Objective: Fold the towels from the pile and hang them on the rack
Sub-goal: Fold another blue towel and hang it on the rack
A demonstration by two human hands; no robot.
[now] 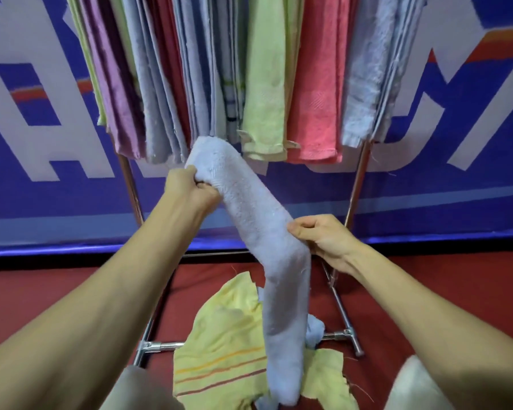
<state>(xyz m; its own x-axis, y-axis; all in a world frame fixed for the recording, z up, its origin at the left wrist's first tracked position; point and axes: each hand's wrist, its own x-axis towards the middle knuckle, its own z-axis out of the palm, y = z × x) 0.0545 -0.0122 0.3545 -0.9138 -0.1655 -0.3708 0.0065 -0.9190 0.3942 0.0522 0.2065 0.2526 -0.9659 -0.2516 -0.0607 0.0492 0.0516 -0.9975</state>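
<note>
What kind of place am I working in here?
Hard to say; probably an indoor hall or staged work area: a big printed banner as backdrop, red floor, and a freestanding metal rack full of towels.

**An indoor hall with a banner wall, not a home**

A big blue banner [427,184] with huge white letters and orange stripes fills the wall behind, ending at a red floor [42,291]. A chrome rack [342,335] on tube feet stands against it, packed with hung towels [267,84] in many colours. What sort of venue it is cannot be told.
</note>
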